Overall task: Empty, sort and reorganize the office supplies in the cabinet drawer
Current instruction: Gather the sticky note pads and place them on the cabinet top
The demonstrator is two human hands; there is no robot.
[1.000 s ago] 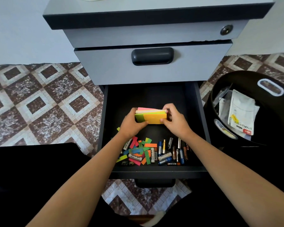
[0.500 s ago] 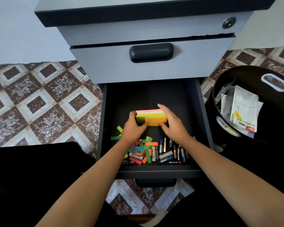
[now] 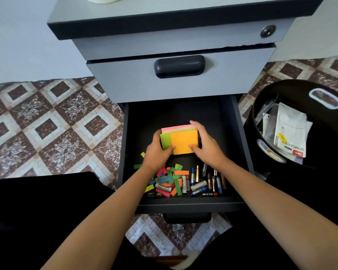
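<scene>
A stack of coloured sticky notes [image 3: 183, 142], orange and green on top with pink behind, is in the middle of the open bottom drawer [image 3: 230, 133]. My left hand [image 3: 157, 152] grips its left side and my right hand [image 3: 207, 147] grips its right side, thumbs on the top sheet. Nearer the drawer's front lie loose coloured paper strips [image 3: 170, 178] on the left and several batteries [image 3: 205, 182] on the right, mixed where they meet.
The grey cabinet [image 3: 180, 45] has a shut drawer with a dark handle [image 3: 179, 66] above the open one. A black basket [image 3: 320, 172] with a stapler-set packet [image 3: 290, 133] and papers stands at the right. Patterned floor tiles [image 3: 47, 129] lie to the left.
Both hands have lowered the sticky-note stack from upright toward flat, deeper into the drawer's middle. My view has shifted slightly.
</scene>
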